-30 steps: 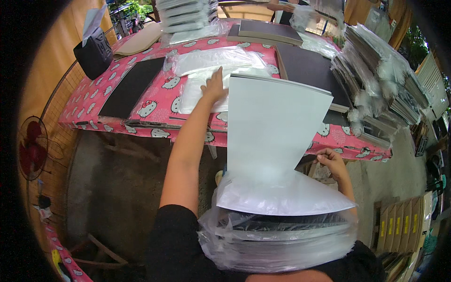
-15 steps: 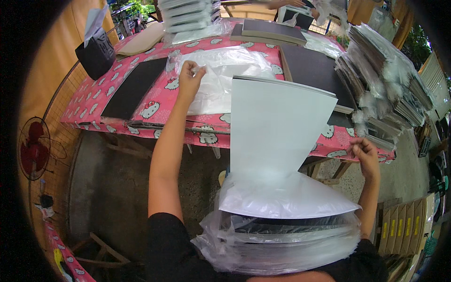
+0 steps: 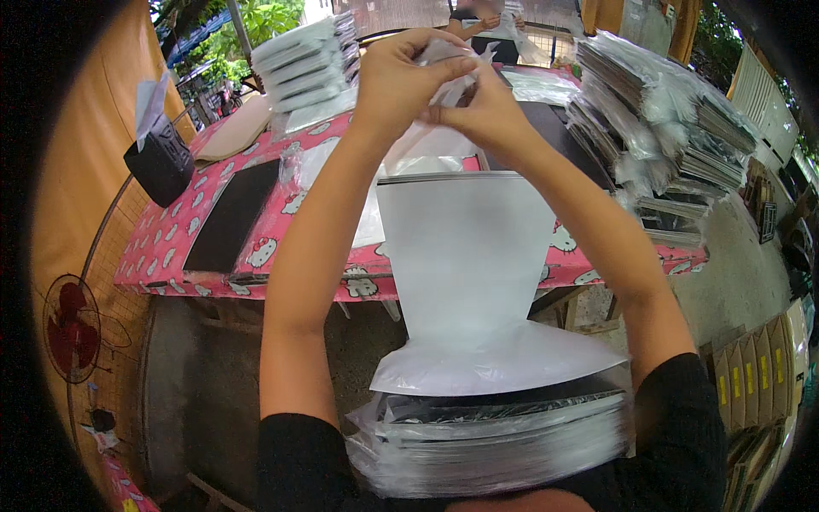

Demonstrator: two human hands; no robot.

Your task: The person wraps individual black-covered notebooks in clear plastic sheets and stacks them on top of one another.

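My left hand [image 3: 397,81] and my right hand [image 3: 490,111] are raised close together over the table, both closed on a thin clear plastic bag [image 3: 448,53]. The bag is bunched between the fingers, and part of it hangs down behind the hands. Below them a pale board stack [image 3: 465,247] stands upright, its lower end spreading into a white, glossy plastic-covered part [image 3: 495,358]. It rests against a pile of dark boards in clear plastic [image 3: 503,444] close to my body. More clear bags [image 3: 367,222] lie flat on the table, partly hidden by my left forearm.
A pink patterned tablecloth [image 3: 162,243] covers the table. On it are a black board [image 3: 235,218], a black tissue box [image 3: 160,158] and wrapped stacks [image 3: 307,64]; a tall wrapped pile [image 3: 657,119] stands right. A red fan [image 3: 72,328] is left. Another person [image 3: 478,21] works opposite.
My right hand has come from the right side up to my left hand, which has risen. A plastic bag is now held up between them. The view has tilted and shifted.
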